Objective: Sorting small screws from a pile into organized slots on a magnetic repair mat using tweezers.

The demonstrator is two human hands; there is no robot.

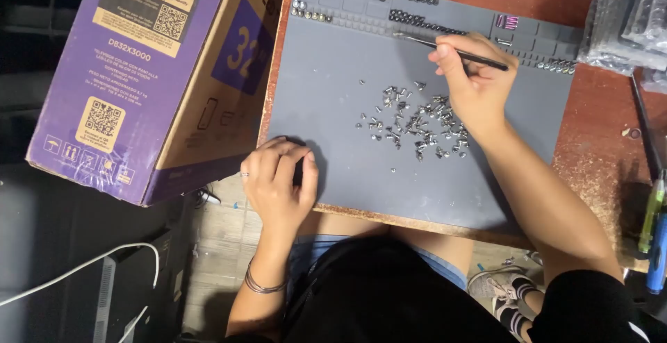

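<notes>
You are sorting small screws on the grey work mat, and by the look of it you are partway through. Along the top of the frame, the mat's tray compartments are already holding rows of sorted screws, dark ones in the middle and silvery ones toward the upper left, with a few more at the upper right. A sizeable loose pile of silver screws is still lying scattered at the centre of the mat, so I judge that much of the sorting is left.

Your right hand, in the upper right of the mat, is pinching a pair of slim black tweezers between thumb and fingers, the tips pointing left toward the compartments. Whether the tips are gripping a screw is too small to tell.

Your left hand, at the lower left edge of the mat, is loosely curled with fingertips pressing down on the mat's corner, holding nothing. A purple cardboard box is sitting just beside it, filling the upper left of the frame.
</notes>
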